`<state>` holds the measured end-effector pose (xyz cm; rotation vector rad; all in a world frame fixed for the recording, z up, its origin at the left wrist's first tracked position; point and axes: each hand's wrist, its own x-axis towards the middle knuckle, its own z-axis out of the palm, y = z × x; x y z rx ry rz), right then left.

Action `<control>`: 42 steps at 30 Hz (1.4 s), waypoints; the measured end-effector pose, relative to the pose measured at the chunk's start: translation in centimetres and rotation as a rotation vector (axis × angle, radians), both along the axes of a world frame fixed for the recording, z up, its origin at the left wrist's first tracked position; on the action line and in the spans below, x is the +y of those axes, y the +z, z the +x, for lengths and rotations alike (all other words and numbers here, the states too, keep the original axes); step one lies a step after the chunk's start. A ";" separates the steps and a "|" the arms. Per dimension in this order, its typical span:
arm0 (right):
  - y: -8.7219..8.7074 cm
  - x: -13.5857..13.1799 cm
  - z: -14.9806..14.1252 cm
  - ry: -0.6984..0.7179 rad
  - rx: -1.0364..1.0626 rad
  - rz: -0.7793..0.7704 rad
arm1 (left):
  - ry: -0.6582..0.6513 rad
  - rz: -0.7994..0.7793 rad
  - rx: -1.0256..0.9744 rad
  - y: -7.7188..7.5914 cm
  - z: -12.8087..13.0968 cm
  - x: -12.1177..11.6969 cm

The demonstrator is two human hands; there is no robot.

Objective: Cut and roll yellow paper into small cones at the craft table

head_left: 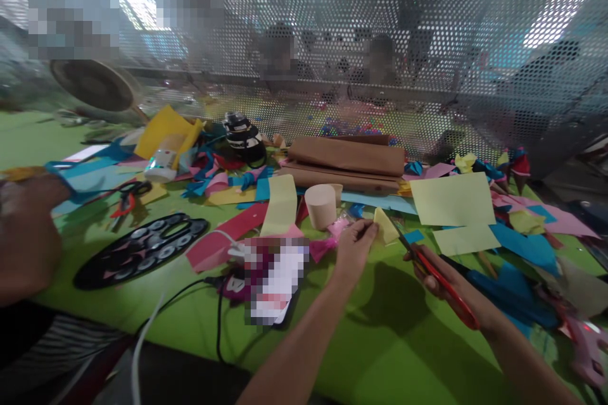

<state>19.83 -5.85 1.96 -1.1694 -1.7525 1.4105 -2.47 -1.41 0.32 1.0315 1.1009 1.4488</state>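
Between the fingertips of my left hand point(355, 245) is a small pale yellow paper piece point(386, 226), pinched at its left edge. My right hand point(439, 275) grips red-handled scissors point(446, 285), whose dark blades point up and left to the paper's right edge. Whether the blades touch or cut it I cannot tell. Just behind my left hand stand a beige paper roll point(321, 205) and a bright pink crinkled piece point(327, 242). Larger pale yellow sheets point(453, 199) lie beyond my right hand.
Left of my arm lie a phone point(280, 285), cables and a black palette point(142, 250). Folded brown paper point(346, 158) sits before a perforated metal screen point(332, 31). A pink glue gun point(586, 342) rests far right. Another person's arm point(28, 234) reaches in at left.
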 end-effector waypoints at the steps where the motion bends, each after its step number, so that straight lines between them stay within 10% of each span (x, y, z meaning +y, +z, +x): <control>1: 0.0 0.0 0.0 0.012 0.009 -0.019 | 0.001 -0.008 -0.005 0.0 0.0 0.0; 42: -0.2 0.6 -1.2 -0.095 0.006 -0.039 | 0.022 -0.090 -0.101 0.2 0.2 0.0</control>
